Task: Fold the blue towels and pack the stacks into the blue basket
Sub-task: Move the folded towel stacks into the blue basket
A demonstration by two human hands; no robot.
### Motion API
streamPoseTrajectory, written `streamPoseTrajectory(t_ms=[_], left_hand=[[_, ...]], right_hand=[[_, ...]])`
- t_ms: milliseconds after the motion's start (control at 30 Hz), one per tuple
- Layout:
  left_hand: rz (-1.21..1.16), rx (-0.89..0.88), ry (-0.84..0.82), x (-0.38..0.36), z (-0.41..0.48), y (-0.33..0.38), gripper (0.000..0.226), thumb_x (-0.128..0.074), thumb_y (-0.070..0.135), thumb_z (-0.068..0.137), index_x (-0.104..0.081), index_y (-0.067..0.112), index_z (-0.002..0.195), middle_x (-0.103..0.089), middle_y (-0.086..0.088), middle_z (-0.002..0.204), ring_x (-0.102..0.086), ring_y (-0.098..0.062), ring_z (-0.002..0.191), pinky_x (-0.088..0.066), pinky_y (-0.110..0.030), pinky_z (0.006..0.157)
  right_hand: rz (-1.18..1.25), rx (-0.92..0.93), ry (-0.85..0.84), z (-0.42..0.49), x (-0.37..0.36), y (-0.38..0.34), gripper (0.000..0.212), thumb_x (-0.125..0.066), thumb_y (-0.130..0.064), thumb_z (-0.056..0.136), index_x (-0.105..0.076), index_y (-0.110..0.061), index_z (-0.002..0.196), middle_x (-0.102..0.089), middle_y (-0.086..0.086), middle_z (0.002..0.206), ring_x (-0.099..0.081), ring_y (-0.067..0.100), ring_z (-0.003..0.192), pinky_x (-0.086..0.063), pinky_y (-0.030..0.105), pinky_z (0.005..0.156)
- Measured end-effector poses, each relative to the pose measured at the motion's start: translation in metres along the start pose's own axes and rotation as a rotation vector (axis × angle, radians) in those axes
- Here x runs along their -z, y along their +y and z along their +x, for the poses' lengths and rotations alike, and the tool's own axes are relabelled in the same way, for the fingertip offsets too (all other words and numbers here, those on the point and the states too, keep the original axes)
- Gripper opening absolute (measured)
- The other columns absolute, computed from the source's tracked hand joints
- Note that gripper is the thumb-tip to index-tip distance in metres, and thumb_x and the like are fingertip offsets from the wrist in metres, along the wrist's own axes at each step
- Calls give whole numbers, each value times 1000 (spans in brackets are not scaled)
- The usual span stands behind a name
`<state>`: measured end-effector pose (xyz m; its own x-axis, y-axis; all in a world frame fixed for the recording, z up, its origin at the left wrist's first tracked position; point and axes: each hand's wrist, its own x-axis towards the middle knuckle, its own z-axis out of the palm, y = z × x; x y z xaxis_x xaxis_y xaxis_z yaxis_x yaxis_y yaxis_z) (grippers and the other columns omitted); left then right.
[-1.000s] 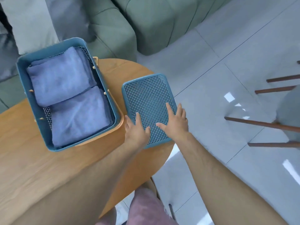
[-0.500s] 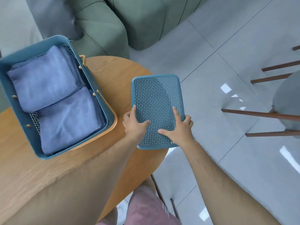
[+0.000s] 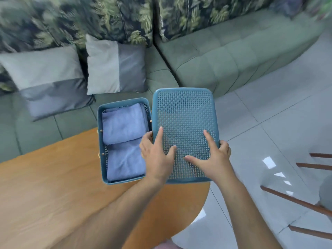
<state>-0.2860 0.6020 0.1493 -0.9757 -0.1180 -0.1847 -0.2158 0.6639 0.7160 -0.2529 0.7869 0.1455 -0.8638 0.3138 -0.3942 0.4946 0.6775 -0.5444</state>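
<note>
The blue basket [image 3: 100, 133] stands on the wooden table [image 3: 53, 186] with two folded blue towels inside, one at the far end [image 3: 124, 123] and one at the near end [image 3: 125, 160]. Just right of it, a blue perforated lid [image 3: 185, 114] is held up, tilted toward me. My left hand [image 3: 158, 157] grips the lid's left edge, index finger and thumb spread over its face. My right hand [image 3: 210, 159] grips the right edge the same way, fingers curled behind it.
A green sofa [image 3: 224, 56] with two grey cushions [image 3: 115, 69] runs behind the table. Leaf-patterned back cushions [image 3: 71, 20] line it. Wooden chair legs [image 3: 305, 203] stand on the tiled floor at right. The table's rounded end [image 3: 197, 209] lies under my forearms.
The lid has been lifted off the table and brought up beside the basket. Both hands went from resting on it to gripping its edges. My view has tilted up toward the sofa.
</note>
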Motion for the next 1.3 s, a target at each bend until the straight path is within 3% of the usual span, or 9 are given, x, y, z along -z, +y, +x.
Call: streamPoseTrajectory(t_ms=[200, 333, 500, 933, 1033, 1100, 1200, 1300], left_hand=[[75, 166, 135, 85, 28, -57, 75, -75, 40, 86, -40, 29, 152, -30, -6, 146, -26, -26, 136, -26, -46, 113], [89, 300, 136, 112, 33, -99, 77, -74, 40, 87, -37, 26, 154, -31, -7, 148, -26, -28, 139, -28, -47, 115], [108, 368, 99, 111, 41, -131, 79, -72, 42, 87, -34, 27, 155, -30, -6, 149, -26, -28, 138, -29, -47, 114], [135, 356, 53, 92, 56, -149, 78, -69, 43, 90, -31, 24, 156, -29, -7, 154, -22, -27, 144, -30, -49, 115], [173, 351, 47, 89, 57, -151, 78, -67, 45, 90, -29, 26, 156, -27, -6, 155, -21, -27, 145, -29, -51, 114], [229, 343, 43, 86, 56, -151, 77, -63, 46, 91, -28, 26, 156, -25, -8, 156, -18, -28, 146, -26, -51, 115], [324, 278, 61, 81, 63, -148, 74, -54, 49, 91, -28, 22, 155, -18, -11, 160, -13, -29, 148, -19, -51, 118], [344, 175, 81, 84, 93, -144, 69, -49, 50, 93, -29, 23, 154, -13, -10, 164, -8, -28, 152, -16, -51, 120]], right_hand=[[-110, 150, -119, 2, -60, -96, 117, -72, -83, 60, -7, -57, 154, -20, 7, 144, -14, 26, 139, -36, 47, 111], [-250, 193, -205, -1, -101, -132, 118, -68, -85, 65, -3, -50, 157, -23, 12, 142, -21, 32, 134, -40, 44, 106], [-286, 154, -276, 0, -128, -142, 119, -71, -82, 65, -5, -49, 158, -24, 10, 139, -20, 30, 131, -43, 43, 103], [-336, 118, -233, 4, -138, -143, 121, -71, -79, 69, 1, -42, 159, -20, 11, 143, -18, 29, 135, -47, 42, 98], [-384, 123, -274, 1, -138, -141, 119, -62, -83, 74, 10, -41, 159, -9, 17, 155, -12, 33, 144, -45, 43, 105], [-449, 130, -311, 0, -137, -142, 117, -56, -85, 78, 14, -38, 159, 11, 21, 164, 4, 39, 152, -38, 45, 113], [-543, 210, -263, 9, -133, -149, 102, -46, -80, 88, 1, -28, 162, 29, 20, 163, 19, 37, 153, -25, 49, 122], [-420, 296, -158, 43, -127, -170, 69, -41, -53, 102, -17, -25, 161, 17, 12, 168, 13, 30, 155, -22, 49, 124]])
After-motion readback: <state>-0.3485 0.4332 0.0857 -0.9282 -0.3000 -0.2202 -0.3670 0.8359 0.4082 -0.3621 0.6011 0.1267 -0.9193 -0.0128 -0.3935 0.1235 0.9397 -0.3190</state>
